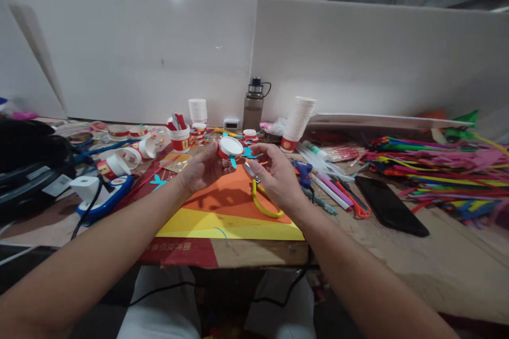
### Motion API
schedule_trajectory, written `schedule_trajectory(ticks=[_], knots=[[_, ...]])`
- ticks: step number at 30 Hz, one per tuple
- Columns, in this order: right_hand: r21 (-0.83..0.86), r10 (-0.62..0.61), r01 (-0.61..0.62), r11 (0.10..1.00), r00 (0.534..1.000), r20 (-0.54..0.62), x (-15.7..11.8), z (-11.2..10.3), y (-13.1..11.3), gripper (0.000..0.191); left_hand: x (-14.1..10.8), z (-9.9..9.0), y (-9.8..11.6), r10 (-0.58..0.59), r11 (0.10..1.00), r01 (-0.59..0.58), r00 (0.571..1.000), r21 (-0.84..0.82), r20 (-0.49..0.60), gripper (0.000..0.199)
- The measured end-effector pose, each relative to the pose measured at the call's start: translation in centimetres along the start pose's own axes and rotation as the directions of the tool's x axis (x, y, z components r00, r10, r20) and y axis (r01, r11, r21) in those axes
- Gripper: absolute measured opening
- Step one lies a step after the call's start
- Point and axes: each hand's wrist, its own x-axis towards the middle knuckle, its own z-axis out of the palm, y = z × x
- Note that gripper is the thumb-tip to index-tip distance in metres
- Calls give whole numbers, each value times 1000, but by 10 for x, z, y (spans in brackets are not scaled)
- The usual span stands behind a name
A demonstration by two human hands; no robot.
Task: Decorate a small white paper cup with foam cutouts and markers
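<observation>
Red-and-white paper cup [230, 146] in your left hand [207, 163].
Your left fingers pinch its side; your right hand [276, 172] curls beside blue paper [249, 152] and scissors [256, 198], grip unclear.

Cup piece [230, 145] at the clock's centre shows matt white paper. Bottle [253, 112], 12 o'clock, is smooth translucent plastic. Cup stack [299, 119], 2 o'clock, is matt paper. Phone [392, 206], 4 o'clock, looks smooth. Orange sheet [230, 185], 7 o'clock, is smooth, matt paper.
</observation>
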Motion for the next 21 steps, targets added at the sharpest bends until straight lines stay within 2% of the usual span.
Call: schedule_trajectory(ticks=[6,13,18,21], knots=[[58,41,-41,997,999,3,-1,4,0,41,-2,3,-1,24,999,-27,997,45,74,33],[270,128,-146,952,988,84,4,3,8,41,-2,8,-3,-26,999,25,999,22,21,26],[261,139,-160,952,986,96,6,3,13,53,-3,12,-2,-35,998,33,999,61,23,29],[240,129,-145,960,988,82,6,3,13,49,-3,11,-2,-46,997,44,999,68,27,29]])
